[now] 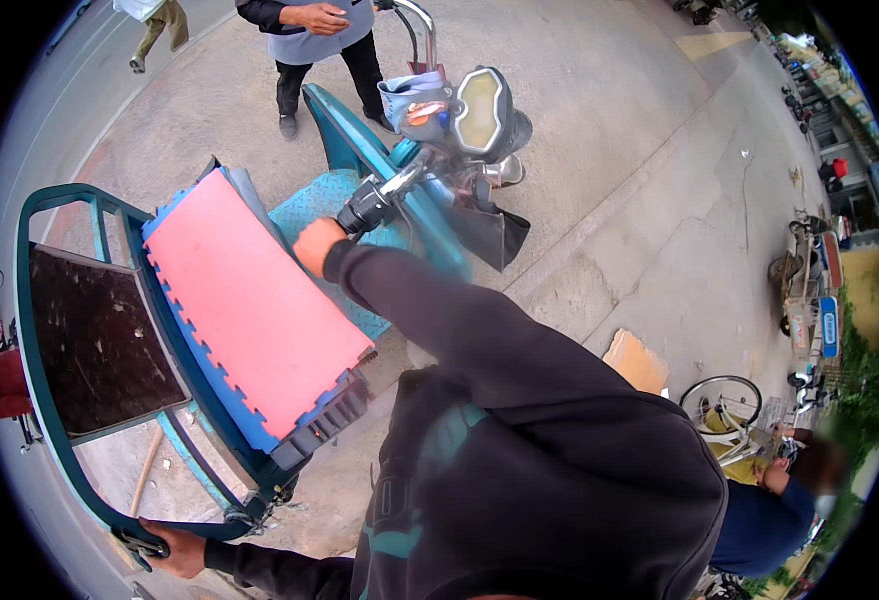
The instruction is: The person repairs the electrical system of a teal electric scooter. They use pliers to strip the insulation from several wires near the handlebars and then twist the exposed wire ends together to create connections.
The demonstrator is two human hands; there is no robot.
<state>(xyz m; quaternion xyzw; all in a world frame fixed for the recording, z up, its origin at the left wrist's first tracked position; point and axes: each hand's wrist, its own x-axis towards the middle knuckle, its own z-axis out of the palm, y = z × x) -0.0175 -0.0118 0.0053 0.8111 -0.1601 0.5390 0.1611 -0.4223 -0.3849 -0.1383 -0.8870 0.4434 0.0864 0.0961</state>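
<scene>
A teal cargo tricycle stands before me, its front to the upper right. My right hand [319,246] is closed round the grip at the end of its handlebar [402,181], beside the black switch housing [363,208]. At the lower left, my left hand [181,553] is closed at the corner of the dark teal frame [77,492]. A small black object [143,545] shows at its fingers; I cannot make out its kind. Between my hands lies a pink foam mat [249,300] with toothed edges, over a blue mat [191,335].
Beneath the mats is a dark grey slotted crate [324,428]. A person [321,45] stands past the front wheel guard. On the right are a cardboard piece [636,361], a bicycle wheel [721,405] and a person in dark blue [764,525]. Parked vehicles line the far right.
</scene>
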